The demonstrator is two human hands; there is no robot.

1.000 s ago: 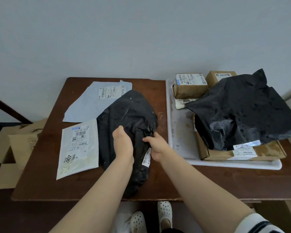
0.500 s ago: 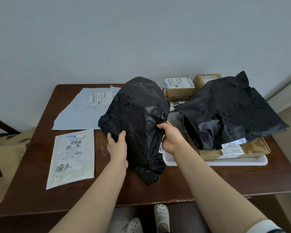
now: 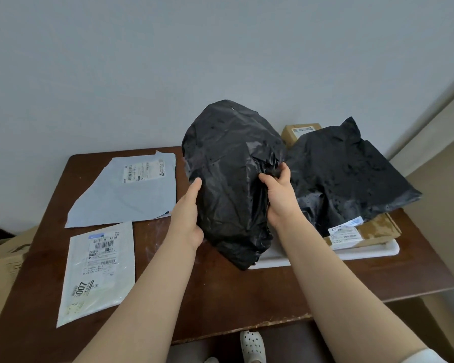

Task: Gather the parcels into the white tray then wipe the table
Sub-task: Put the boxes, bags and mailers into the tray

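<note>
I hold a bulky black plastic parcel (image 3: 228, 174) upright above the table, its lower end over the left rim of the white tray (image 3: 372, 251). My left hand (image 3: 189, 213) presses flat against its left side. My right hand (image 3: 278, 195) grips a fold of plastic on its right side. In the tray lie another black parcel (image 3: 346, 176), a flat cardboard box (image 3: 378, 229) under it and a small brown box (image 3: 302, 129) at the back. A blue-grey mailer (image 3: 131, 195) and a white labelled mailer (image 3: 100, 268) lie on the brown table (image 3: 220, 292) at the left.
The grey wall stands just behind the table. Cardboard boxes (image 3: 3, 260) sit on the floor at the left. A white clog (image 3: 252, 345) shows below the table's front edge. A beige surface (image 3: 435, 195) borders the table on the right.
Both hands lifted the black parcel off the table and carried it right and up, toward the tray. The view shifted right with it.
</note>
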